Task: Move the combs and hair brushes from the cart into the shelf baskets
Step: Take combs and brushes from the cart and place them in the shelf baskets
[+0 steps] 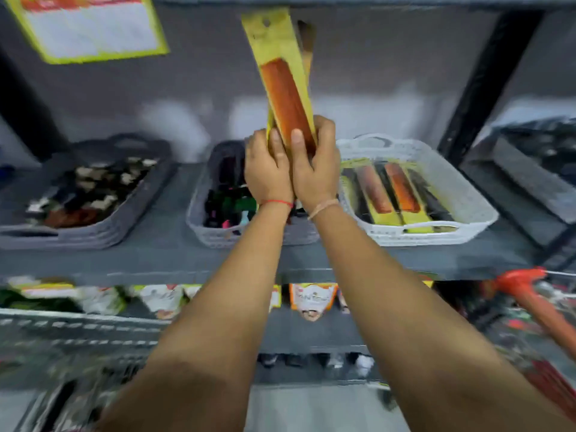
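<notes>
Hands, left and right, are jointly grasping the lower end of an upright packaged comb at 12 o'clock above the shelf, with the white basket of packaged combs lying at 3 o'clock.

- A retail shop aisle: a grey metal shelf carries open plastic baskets of merchandise standing side by side.
- A white basket at right holds orange combs packed on yellow hang cards; a middle basket holds dark, blurred items; a grey tray at left holds assorted small goods.
- A yellow-bordered sign hangs tilted from the shelf above.
- The lower shelf displays printed product pouches in a row.
- An orange-handled cart stands at the right edge.
- A carded comb of the same kind is held up in front of the shelf.
</notes>
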{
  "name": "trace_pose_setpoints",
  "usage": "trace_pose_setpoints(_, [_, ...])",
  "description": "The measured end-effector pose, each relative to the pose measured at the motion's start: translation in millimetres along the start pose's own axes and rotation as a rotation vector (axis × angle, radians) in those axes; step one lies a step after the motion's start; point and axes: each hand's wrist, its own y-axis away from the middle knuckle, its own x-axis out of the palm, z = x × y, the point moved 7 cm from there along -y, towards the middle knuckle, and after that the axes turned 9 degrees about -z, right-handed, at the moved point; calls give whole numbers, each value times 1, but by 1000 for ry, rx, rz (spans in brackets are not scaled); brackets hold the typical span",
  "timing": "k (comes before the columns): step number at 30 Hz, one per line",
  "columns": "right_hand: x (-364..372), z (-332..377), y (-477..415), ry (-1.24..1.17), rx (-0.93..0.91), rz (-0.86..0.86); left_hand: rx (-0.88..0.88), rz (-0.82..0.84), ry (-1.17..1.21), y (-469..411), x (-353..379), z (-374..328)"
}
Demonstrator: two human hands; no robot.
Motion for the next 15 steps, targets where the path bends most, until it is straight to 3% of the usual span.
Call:
trace_pose_setpoints(5, [-80, -66, -46, 156, 165, -97, -176, 260, 58, 53, 90, -17])
trace_pose_setpoints(12, [-145, -156, -103, 535, 600, 9, -475, 704, -252, 90, 206, 5])
trace_pose_setpoints(15, [-159, -186, -95, 565, 782, 48, -518, 749, -404, 105, 215, 36])
